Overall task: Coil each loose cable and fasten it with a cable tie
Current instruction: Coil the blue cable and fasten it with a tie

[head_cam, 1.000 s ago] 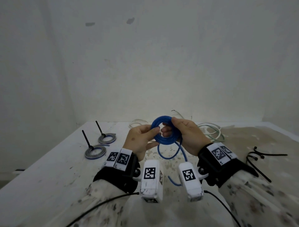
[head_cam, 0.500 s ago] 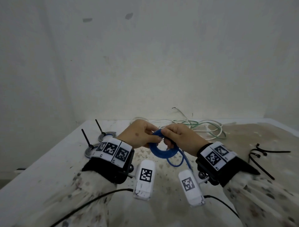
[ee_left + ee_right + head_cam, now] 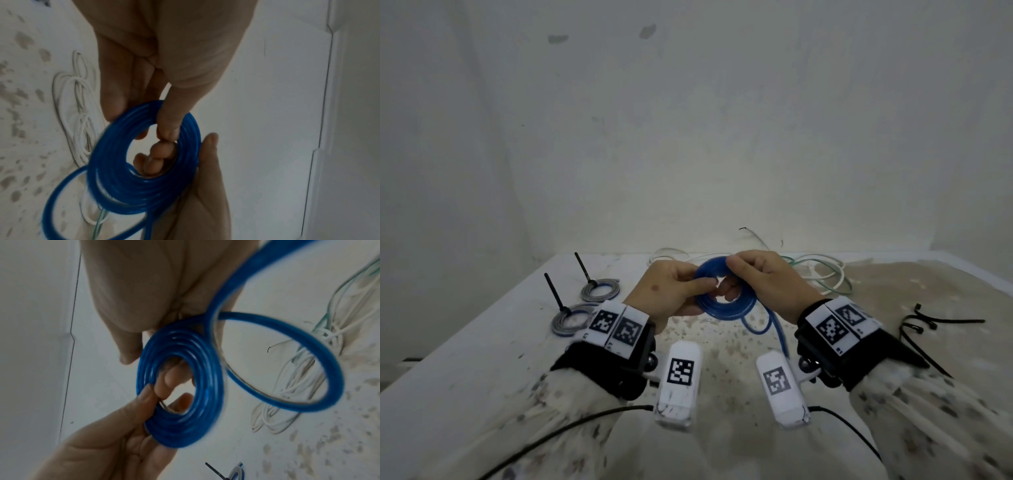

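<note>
Blue, glossy plastic-sheathed cable (image 3: 726, 301), wound into a small flat ring of several turns, is held above a white, brown-speckled tabletop (image 3: 482, 359) between both hands. The ring's left side is pinched by the left hand (image 3: 671, 291), with the thumb laid on the near face and the fingers curled behind it, as seen from the left wrist. The upper right side is gripped by the right hand (image 3: 767, 284); its thumb is pressed on the outer turns and its fingertips (image 3: 174, 374) are seen through the ring's opening. One wider loose loop (image 3: 287, 366) of the same cable is left unwound; it hangs from the ring's lower right side, and a tail is trailed down toward the right wrist camera.

Two grey cable coils (image 3: 582, 308), each fastened by a black cable tie with its tail standing upright, are laid on the table to the left of the hands. A loose tangle of white and green cables (image 3: 822, 277) is spread behind the right hand, near the wall. Several unused black cable ties (image 3: 928, 325) are laid at the far right, well apart from the blue ring.
</note>
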